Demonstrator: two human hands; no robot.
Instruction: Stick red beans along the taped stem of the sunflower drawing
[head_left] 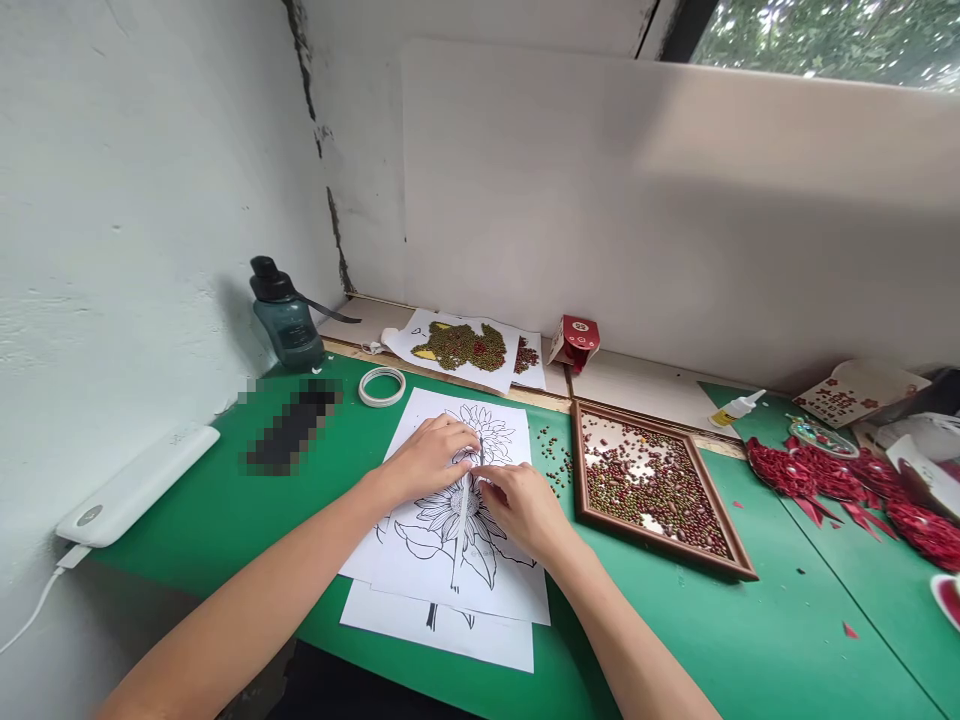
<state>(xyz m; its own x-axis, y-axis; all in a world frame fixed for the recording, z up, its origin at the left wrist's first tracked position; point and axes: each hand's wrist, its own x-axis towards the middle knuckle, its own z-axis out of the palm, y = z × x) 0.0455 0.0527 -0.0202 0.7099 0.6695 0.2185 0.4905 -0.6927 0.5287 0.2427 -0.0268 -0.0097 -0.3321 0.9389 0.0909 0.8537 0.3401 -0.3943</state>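
Flower drawing [436, 532] lies on a green table [300, 535] beside a white wall [135, 220].

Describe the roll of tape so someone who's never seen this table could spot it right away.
Start at the green table and find the dark water bottle near its far left corner. Between that bottle and the flower drawing under the left hand, the roll of tape lies flat. Unlike them, it's a pale ring with green showing through.

Soft daylight, bright window [832, 42], shadow band across white board [660, 220], pixelated patch [292, 428]
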